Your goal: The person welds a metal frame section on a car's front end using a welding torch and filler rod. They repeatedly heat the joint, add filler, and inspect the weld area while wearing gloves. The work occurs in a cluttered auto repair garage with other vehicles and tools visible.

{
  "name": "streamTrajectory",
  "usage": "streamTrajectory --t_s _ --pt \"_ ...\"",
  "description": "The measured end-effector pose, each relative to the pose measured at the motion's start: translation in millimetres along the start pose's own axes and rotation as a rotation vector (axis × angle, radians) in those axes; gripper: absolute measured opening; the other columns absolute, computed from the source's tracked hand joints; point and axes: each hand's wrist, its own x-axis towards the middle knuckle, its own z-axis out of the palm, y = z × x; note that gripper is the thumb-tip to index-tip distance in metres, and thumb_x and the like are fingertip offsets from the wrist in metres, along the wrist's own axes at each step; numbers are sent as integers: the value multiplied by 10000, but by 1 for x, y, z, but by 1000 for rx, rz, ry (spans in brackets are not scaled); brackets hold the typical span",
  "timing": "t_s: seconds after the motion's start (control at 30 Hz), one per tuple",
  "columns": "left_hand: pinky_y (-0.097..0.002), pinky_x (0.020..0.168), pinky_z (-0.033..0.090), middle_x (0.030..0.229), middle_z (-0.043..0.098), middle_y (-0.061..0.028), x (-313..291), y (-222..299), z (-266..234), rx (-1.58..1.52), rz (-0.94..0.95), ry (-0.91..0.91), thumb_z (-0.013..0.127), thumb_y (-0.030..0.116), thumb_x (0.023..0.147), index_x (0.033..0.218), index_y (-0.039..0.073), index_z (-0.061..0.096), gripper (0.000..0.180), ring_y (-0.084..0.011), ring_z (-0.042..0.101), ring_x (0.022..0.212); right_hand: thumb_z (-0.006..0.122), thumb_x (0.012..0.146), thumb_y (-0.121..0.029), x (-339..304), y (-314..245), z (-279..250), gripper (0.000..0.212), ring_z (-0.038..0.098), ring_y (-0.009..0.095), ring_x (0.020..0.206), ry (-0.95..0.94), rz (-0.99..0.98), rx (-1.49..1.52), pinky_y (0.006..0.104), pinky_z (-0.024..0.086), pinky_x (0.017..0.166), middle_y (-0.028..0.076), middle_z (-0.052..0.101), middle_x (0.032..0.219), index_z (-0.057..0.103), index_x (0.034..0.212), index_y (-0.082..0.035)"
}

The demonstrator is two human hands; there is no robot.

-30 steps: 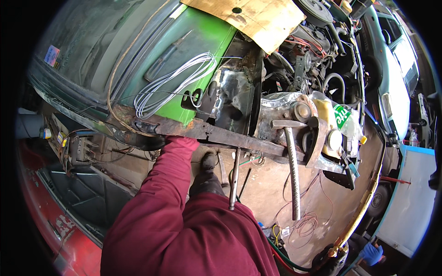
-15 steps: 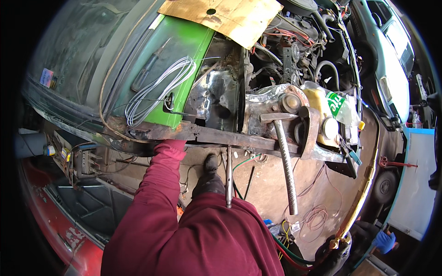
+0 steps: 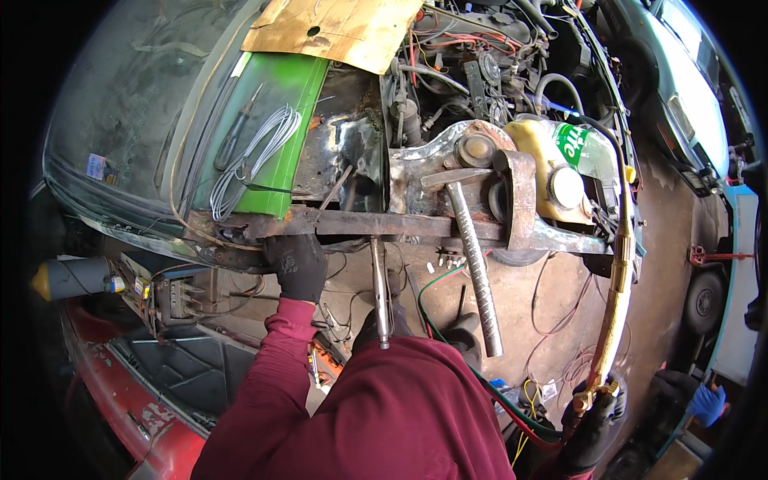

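Observation:
My left hand [image 3: 298,266], in a black glove, reaches to the underside of a rusty rail [image 3: 360,222] along the vehicle's edge; its fingers are hidden there. At the lower right my right hand [image 3: 596,416], also gloved, is closed round the valve end of a long brass gas torch [image 3: 618,296]. The torch stands nearly upright in view, its dark neck bending left over the engine bay. A blue streak [image 3: 566,94] beyond the tip looks like a flame. A hammer [image 3: 474,268] with a ridged metal handle lies across the rail, beside a rusty curved bracket [image 3: 520,200].
Coiled grey wire [image 3: 260,164] and a screwdriver [image 3: 234,132] lie on the green panel [image 3: 300,120], near cardboard [image 3: 332,32]. A steel rod [image 3: 380,296] juts from the rail. A plastic bottle [image 3: 588,148] stands by the yellowish reservoir [image 3: 544,172]. Hoses [image 3: 512,408] trail below.
The torch neck has swung left over the engine bay. My left hand, hidden under the rail before, now shows in part. The view has shifted, and more of my right hand is visible.

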Motion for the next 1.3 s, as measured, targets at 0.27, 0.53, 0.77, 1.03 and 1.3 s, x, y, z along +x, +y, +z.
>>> streamTrajectory --t_s 0.27,0.53,0.77,1.03,1.3 --pt "-592 895 467 975 682 -222 -82 6 -52 37 -126 -82 595 200 1070 1047 62 613 141 -455 649 984 739 1030 -592 79 27 -65 714 753 182 726 -342 -15 -14 307 588 627 117 743 893 660 1287 70" --pt "-527 722 514 888 678 -208 -173 36 -151 -75 -487 -65 552 220 1128 1052 41 610 203 -400 675 788 802 1011 -384 150 67 -123 578 733 169 976 -630 136 203 317 587 881 128 773 1107 686 1329 85" --pt "-276 482 446 765 579 -4 -187 102 -218 -825 -904 73 553 263 1155 1029 105 589 204 -80 516 530 806 938 -84 192 78 -141 445 745 192 1065 -854 58 160 344 584 972 147 781 1194 708 1350 52" --pt "-235 535 424 822 528 8 -113 168 -242 -1117 -762 -38 418 338 1193 1283 19 662 412 -74 446 603 832 963 -116 214 78 -129 467 755 225 1085 -905 -13 164 365 587 984 166 781 1214 690 1379 42" --pt "-319 654 570 919 600 -8 -75 185 -247 -1456 -762 -153 520 259 1149 1483 -29 598 448 -85 498 607 840 978 -166 220 74 -118 473 760 228 1076 -867 74 171 371 593 977 165 784 1205 690 1375 42"
